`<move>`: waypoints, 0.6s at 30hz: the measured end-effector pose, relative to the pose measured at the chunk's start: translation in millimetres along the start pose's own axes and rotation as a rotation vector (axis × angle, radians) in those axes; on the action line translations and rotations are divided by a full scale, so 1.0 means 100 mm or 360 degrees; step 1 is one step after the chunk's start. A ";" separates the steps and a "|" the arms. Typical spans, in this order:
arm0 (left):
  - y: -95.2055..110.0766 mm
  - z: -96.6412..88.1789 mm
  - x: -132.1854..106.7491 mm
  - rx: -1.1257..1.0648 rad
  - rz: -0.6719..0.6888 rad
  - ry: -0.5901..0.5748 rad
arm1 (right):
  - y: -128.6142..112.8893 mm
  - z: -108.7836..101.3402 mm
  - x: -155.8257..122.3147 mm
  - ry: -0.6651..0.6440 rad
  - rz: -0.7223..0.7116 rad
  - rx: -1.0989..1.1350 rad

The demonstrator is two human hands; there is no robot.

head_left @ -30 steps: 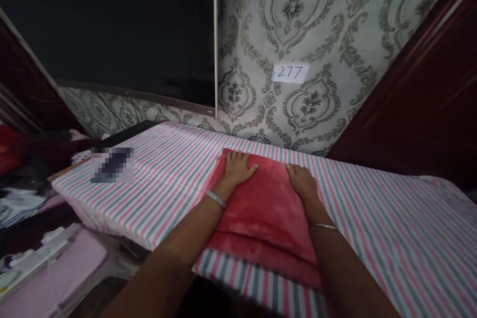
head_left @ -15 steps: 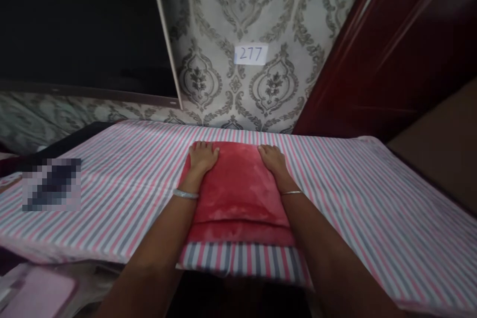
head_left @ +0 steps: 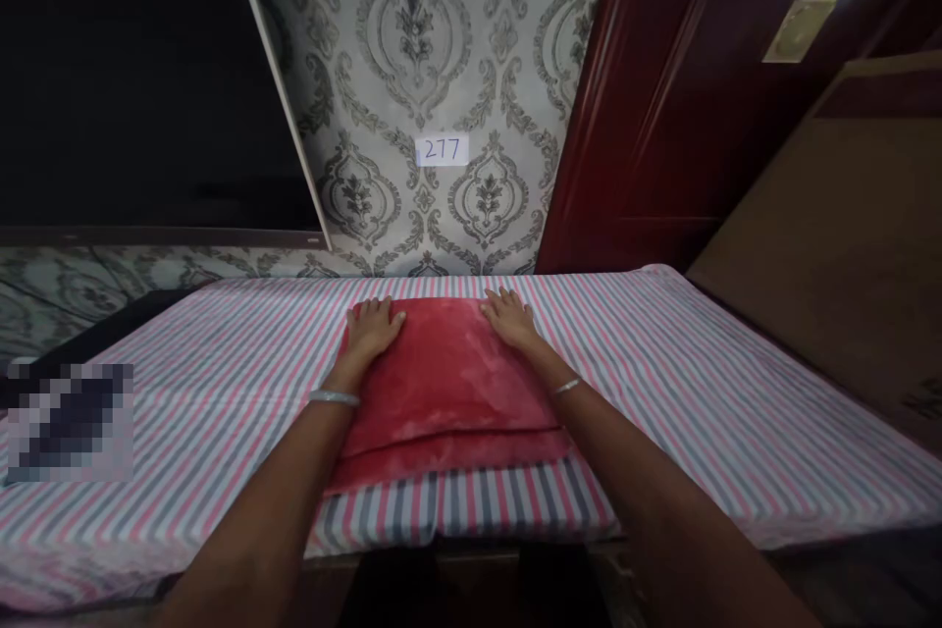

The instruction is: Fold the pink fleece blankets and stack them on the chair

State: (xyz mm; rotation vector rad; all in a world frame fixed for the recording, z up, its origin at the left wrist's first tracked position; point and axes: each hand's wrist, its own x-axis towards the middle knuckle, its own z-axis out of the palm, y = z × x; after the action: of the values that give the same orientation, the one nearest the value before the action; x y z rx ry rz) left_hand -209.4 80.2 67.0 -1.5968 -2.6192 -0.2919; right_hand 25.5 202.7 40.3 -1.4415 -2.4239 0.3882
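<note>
A folded piece of red plush cloth (head_left: 448, 368) lies flat in front of me, with a fold line running across its near end. My left hand (head_left: 374, 326) rests palm down on its far left corner, fingers stretched out. On the far right corner lies my right hand (head_left: 509, 318), also flat with the fingers spread. Neither hand grips the cloth. Beneath it is a pink, grey and white striped cover (head_left: 633, 392). A bracelet (head_left: 334, 397) circles my left wrist, and a thinner bangle (head_left: 566, 386) is on the right.
A large dark screen (head_left: 147, 88) stands at the back left. Behind the surface is a patterned wall (head_left: 412, 39) with a paper label reading 277 (head_left: 443, 149). A dark red door (head_left: 662, 118) and a brown cardboard box (head_left: 831, 235) are at the right. A blurred-out patch covers something at the left.
The view has shifted, bringing more of the door and box into sight. Both hands stay on the red cloth, and its near edge now sits at a slight slant.
</note>
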 end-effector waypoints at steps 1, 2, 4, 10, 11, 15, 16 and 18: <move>-0.02 -0.02 -0.11 -0.0007 0.0054 0.0028 | 0.04 0.00 -0.15 0.0018 -0.0072 -0.0025; -0.04 -0.02 -0.24 -0.0011 0.0137 0.0063 | 0.08 0.02 -0.32 0.0037 -0.0157 -0.0051; -0.10 0.05 -0.57 0.0001 0.0346 0.0125 | 0.17 0.10 -0.69 0.0049 -0.0310 -0.0101; -0.21 0.43 -1.27 0.0148 0.0420 0.0091 | 0.29 0.36 -1.31 0.0077 -0.0450 -0.0147; -0.21 0.45 -1.29 0.0170 0.0404 0.0104 | 0.28 0.37 -1.32 0.0092 -0.0437 -0.0142; -0.19 0.46 -1.24 0.0218 0.0415 0.0117 | 0.26 0.35 -1.29 0.0097 -0.0403 -0.0111; -0.19 0.45 -1.23 0.0227 0.0426 0.0123 | 0.26 0.35 -1.28 0.0105 -0.0401 -0.0089; -0.21 0.46 -1.21 0.0242 0.0449 0.0159 | 0.29 0.36 -1.28 0.0173 -0.0383 -0.0007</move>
State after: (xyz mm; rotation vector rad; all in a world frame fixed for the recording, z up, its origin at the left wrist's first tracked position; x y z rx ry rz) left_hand -169.7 -26.0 1.4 -1.8161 -2.2462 -0.1475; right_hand 93.2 99.5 -17.9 -1.1229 -2.4722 0.2424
